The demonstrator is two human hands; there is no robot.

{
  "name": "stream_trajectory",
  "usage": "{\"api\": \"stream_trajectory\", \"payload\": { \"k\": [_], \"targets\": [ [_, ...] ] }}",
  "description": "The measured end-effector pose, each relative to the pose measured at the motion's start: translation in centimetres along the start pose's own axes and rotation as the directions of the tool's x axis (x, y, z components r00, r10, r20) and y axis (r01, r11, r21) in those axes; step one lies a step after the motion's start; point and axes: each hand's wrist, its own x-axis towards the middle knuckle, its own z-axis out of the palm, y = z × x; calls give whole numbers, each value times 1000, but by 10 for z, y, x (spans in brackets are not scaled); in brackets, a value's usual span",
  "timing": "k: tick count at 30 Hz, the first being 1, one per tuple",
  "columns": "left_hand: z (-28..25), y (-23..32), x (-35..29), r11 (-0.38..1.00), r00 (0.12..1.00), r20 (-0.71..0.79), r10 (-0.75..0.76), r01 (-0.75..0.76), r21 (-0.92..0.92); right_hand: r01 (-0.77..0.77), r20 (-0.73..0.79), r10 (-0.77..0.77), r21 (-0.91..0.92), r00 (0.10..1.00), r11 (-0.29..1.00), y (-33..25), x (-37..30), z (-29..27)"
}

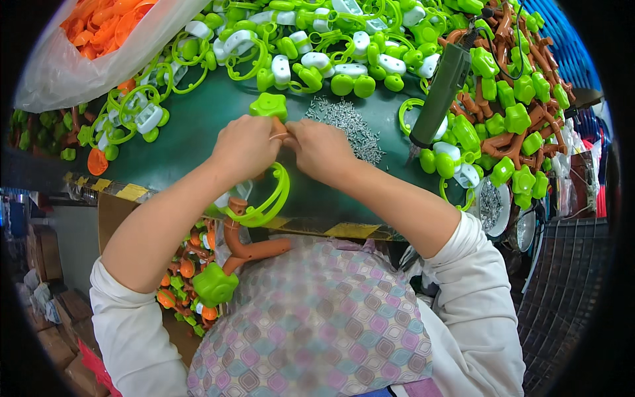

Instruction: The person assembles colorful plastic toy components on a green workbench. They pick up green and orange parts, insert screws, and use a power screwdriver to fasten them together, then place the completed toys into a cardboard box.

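Observation:
My left hand (246,149) is closed around a brown branch-shaped plastic piece (277,127), which has a green lobed knob (268,105) at its far end. Fingers of my right hand (321,149) pinch at the same piece from the right; whether they also hold something small is hidden. Just below my hands, a bright green ring part (280,200) stands over the table's near edge. Against my apron rests another brown branch piece (246,250) with a green knob (215,284). Loose small screws (347,126) lie scattered beside my right hand.
Green-and-white ring parts (317,59) are heaped along the far side of the green table (218,99). A dark green electric screwdriver (442,92) hangs at right, before piled brown branches (506,142). A plastic bag (86,76) of orange parts stands far left; a screw bowl (495,205) sits right.

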Motion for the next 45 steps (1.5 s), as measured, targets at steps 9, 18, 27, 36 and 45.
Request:
{"api": "stream_trajectory", "payload": {
  "k": [9,18,27,36,45],
  "targets": [
    [-46,-1,-7,796,862,487,-143,392,-461,42,346,-212,439,914,897,21,13,-54],
    [-63,-18,2,599,866,499,-32,416,-684,37,295,-170,410,940,911,12,22,-92],
    [-61,-26,27,771,893,446,63,240,-589,200,-782,-86,50,617,979,29,-9,-122],
    [-21,-30,22,916,930,351,106,46,-398,-211,-514,490,508,704,835,127,-68,-148],
    [-14,-12,18,974,975,44,220,-217,-64,173,-341,391,898,855,405,87,-42,-132]
  ]
}}
